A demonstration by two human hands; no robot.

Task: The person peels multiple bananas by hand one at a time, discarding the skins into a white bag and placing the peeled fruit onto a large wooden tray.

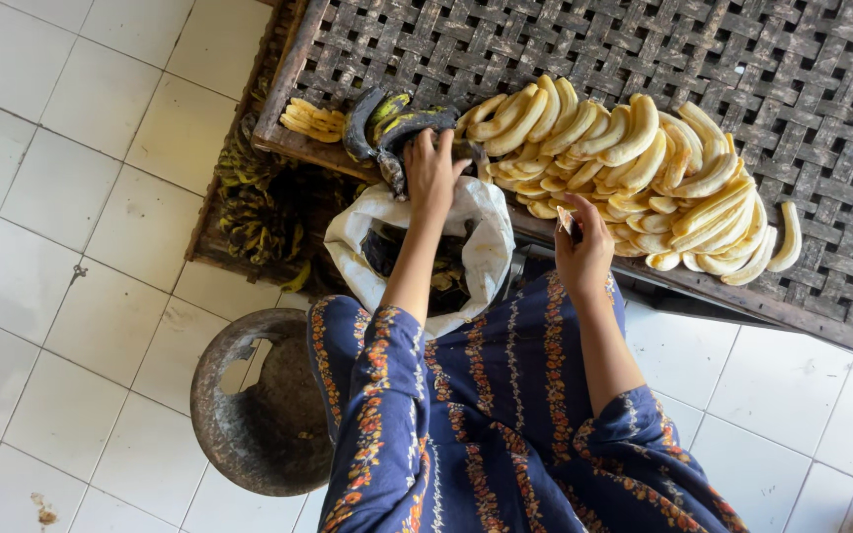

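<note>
— What kind of place is this?
— It looks like a simple home workspace for preparing food. The floor has pale square tiles, a little stained.
— What else shows it?
— A dark woven drying rack carries many peeled bananas near its front edge, and a worn metal basin stands on the tiles.

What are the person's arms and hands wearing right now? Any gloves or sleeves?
No gloves: the left hand and right hand are bare, as are the forearms. Loose sleeves end near the elbows, dark blue cloth with lengthwise bands of small orange and red flowers. No rings, bracelets or watch can be seen.
</note>
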